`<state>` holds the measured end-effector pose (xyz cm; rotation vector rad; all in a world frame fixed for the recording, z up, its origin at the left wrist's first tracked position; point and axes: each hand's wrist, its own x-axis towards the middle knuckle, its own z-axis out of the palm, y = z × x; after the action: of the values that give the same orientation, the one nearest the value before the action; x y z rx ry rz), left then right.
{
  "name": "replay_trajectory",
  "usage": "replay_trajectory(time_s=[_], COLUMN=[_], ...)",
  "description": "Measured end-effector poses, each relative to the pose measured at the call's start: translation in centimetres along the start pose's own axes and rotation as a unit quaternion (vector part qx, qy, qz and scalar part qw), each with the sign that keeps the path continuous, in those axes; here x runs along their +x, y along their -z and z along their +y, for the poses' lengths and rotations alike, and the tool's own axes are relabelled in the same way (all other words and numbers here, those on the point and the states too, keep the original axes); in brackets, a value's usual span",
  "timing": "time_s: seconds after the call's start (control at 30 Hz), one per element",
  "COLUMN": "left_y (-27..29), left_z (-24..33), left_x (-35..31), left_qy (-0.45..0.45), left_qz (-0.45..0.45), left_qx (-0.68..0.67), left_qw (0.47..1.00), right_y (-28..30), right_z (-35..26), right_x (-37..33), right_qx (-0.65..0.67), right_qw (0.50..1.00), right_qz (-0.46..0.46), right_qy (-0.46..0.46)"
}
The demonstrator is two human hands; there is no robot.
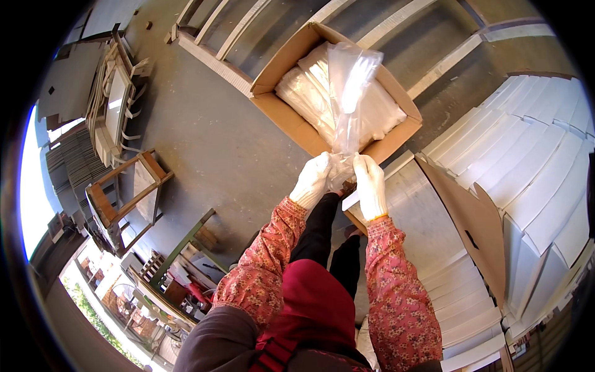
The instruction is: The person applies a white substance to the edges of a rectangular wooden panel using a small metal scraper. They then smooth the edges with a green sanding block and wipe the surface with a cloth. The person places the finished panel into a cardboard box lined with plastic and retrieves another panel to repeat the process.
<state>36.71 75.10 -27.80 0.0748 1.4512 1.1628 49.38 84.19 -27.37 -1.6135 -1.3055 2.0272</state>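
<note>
Looking down from my head cam, I've got my left hand (312,180) and right hand (370,185), both in white gloves, just a little apart and each pinching the near end of a clear plastic bag (348,121). Fingers are curled in tight, and the bag stretches away over an open cardboard box (286,119) with more plastic-looking packs (379,115) inside.

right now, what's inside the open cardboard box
Inside the cardboard box lie pale, translucent plastic bundles. The clear plastic bag, held by the left hand and right hand, partly covers them. The bottom and anything beneath the top layer cannot be seen.
</note>
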Motion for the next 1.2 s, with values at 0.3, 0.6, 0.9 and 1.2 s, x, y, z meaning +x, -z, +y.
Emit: replay_trajectory(time_s=[0.3,0.6,0.9,1.2], left_y=[1.7,-0.7,3.7,33.1], left_z=[1.6,-2.5,-0.7,6.8], left_x=[1.6,2.9,7.9,14.8], left_qy=[0.007,0.040,0.054,-0.173], left_qz=[-0.007,-0.075,0.087,0.356], left_qx=[-0.015,-0.201,-0.083,-0.282], left_qw=[1.000,0.976,0.991,0.874], right_y=[1.4,1.0,6.6,18.8], right_z=[-0.9,-2.5,5.8,15.4], right_x=[-0.3,-0.2,1.0,-3.3], right_qx=[0.023,-0.085,0.402,0.582], right_qw=[0.997,0.995,0.878,0.739], right_qz=[0.071,-0.003,0.214,0.305], right_qy=[0.015,0.058,-0.149,-0.150])
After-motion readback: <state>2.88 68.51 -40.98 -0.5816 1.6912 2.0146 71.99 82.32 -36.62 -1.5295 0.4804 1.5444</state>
